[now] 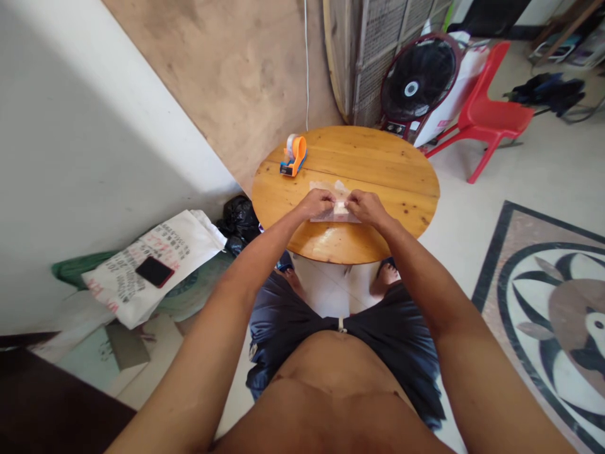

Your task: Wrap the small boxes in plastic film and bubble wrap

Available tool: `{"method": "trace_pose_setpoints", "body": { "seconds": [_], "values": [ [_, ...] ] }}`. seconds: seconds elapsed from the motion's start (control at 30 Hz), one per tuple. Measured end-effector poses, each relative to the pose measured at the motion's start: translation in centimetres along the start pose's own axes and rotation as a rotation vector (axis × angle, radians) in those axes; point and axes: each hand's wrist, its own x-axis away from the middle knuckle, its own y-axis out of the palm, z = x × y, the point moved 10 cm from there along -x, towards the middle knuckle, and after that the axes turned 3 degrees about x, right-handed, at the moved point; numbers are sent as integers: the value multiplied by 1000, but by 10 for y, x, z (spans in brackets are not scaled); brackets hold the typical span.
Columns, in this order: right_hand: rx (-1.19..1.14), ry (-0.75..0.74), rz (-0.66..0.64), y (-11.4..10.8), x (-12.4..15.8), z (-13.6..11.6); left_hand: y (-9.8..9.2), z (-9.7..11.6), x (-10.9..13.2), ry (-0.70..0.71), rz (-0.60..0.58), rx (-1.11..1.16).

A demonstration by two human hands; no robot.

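A sheet of clear plastic wrap (pixel 326 216) lies on the round wooden table (pixel 373 151), its upper edge crumpled. On it, between my two hands, sits a small whitish item (pixel 340 207), too small to name. My left hand (pixel 319 203) is closed, its fingers pinching the wrap at the left of this item. From the right, my right hand (pixel 365 205) pinches the wrap close beside the item. Both sets of fingertips are partly hidden. An orange and blue tape dispenser (pixel 296 156) with a clear roll stands farther back, left of my hands.
Behind the table are a dark round fan (pixel 418 79) and a red chair (pixel 494 113). To the left, a phone (pixel 155 271) rests on a white printed sack (pixel 142 252), near a black plastic bag (pixel 239 217). A wooden board leans against the wall.
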Motion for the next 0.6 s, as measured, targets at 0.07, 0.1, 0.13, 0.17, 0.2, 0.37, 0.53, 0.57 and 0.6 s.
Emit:
{"method": "trace_pose_setpoints", "body": {
  "seconds": [0.07,0.1,0.13,0.17,0.2,0.37,0.53,0.57,0.6],
  "values": [
    [-19,1,9,-1,-1,0,0,-2,-1,12,20,-9],
    [-23,1,8,0,-2,0,0,-4,-1,15,30,-14],
    [-23,-1,3,0,-3,-1,1,-6,-2,15,37,-20],
    [-19,-3,-4,1,-5,-2,1,-7,-2,13,46,-28],
    [-11,-2,-13,2,-6,-2,1,-9,-3,8,56,-38],
    [18,30,-43,2,-11,-3,-4,-4,3,-32,124,-203],
    [17,51,-54,5,-15,0,8,62,42,283,256,-676],
    [17,48,-53,6,-15,0,21,73,51,361,220,-737],
    [19,43,-52,7,-16,1,34,80,59,415,179,-785]
  ]
}}
